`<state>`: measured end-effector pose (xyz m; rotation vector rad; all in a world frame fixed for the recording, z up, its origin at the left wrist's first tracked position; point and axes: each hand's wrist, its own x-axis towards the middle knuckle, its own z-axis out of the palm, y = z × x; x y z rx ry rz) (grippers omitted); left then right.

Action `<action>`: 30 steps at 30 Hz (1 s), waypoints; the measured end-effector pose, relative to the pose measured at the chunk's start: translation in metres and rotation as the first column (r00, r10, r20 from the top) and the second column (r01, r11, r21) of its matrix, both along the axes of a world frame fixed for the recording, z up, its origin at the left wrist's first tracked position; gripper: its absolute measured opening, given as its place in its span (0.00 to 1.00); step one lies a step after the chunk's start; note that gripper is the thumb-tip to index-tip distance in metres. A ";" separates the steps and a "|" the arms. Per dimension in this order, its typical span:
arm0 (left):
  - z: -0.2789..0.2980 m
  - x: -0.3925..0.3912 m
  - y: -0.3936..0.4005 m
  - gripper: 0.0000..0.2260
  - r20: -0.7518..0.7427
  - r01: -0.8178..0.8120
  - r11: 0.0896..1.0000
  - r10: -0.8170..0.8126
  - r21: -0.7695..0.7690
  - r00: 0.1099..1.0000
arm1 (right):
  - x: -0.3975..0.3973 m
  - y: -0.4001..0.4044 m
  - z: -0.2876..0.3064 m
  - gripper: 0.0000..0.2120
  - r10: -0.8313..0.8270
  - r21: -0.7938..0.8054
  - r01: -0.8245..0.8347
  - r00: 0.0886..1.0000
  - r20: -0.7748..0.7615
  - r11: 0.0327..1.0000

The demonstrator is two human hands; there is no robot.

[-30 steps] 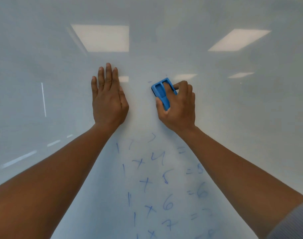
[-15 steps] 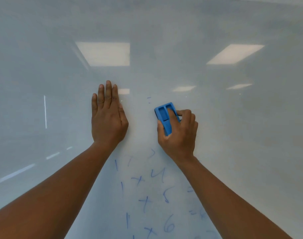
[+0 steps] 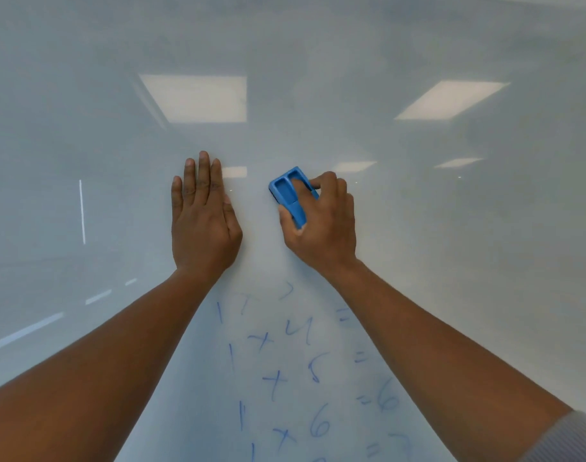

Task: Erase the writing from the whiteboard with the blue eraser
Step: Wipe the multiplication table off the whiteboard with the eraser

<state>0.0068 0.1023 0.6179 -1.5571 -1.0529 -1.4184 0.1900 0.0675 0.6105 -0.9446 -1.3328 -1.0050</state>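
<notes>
The whiteboard [image 3: 451, 245] fills the view. My right hand [image 3: 323, 225] grips the blue eraser [image 3: 290, 196] and presses it flat against the board, just right of centre. My left hand [image 3: 201, 221] rests flat on the board with fingers together, holding nothing, a short gap to the left of the eraser. Blue handwritten sums [image 3: 301, 371] run in rows between my forearms below both hands; the topmost rows are faint and partly wiped. The board above the hands shows no writing.
Ceiling lights reflect as bright rectangles [image 3: 198, 98] on the glossy board, with thin white reflected streaks [image 3: 82, 211] at the left. A grey sleeve cuff [image 3: 571, 438] shows at the lower right corner.
My right hand with the eraser slid down the board and then back up and slightly left, wiping away a small mark above. My left hand stayed planted.
</notes>
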 end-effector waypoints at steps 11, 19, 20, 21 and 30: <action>0.000 0.000 0.000 0.26 0.003 0.005 1.000 -0.005 -0.001 1.000 | -0.011 -0.002 0.001 0.22 -0.003 -0.029 0.005 0.998 0.069 1.000; 0.001 0.000 -0.001 0.25 0.001 0.004 1.000 -0.004 0.022 1.000 | 0.005 0.003 -0.019 0.21 0.022 0.012 -0.020 0.986 -0.165 1.000; 0.002 0.000 -0.001 0.25 -0.002 0.003 1.000 -0.003 0.021 1.000 | -0.001 0.003 -0.035 0.21 0.023 0.008 -0.022 0.993 -0.113 1.000; 0.002 -0.001 -0.001 0.25 -0.004 0.003 1.000 -0.003 0.017 1.000 | -0.008 0.004 -0.052 0.22 0.026 -0.007 -0.027 0.997 -0.066 1.000; 0.001 -0.004 -0.004 0.25 -0.023 0.005 1.000 -0.004 0.009 1.000 | -0.052 0.002 -0.161 0.25 0.088 -0.088 -0.060 0.930 0.357 0.994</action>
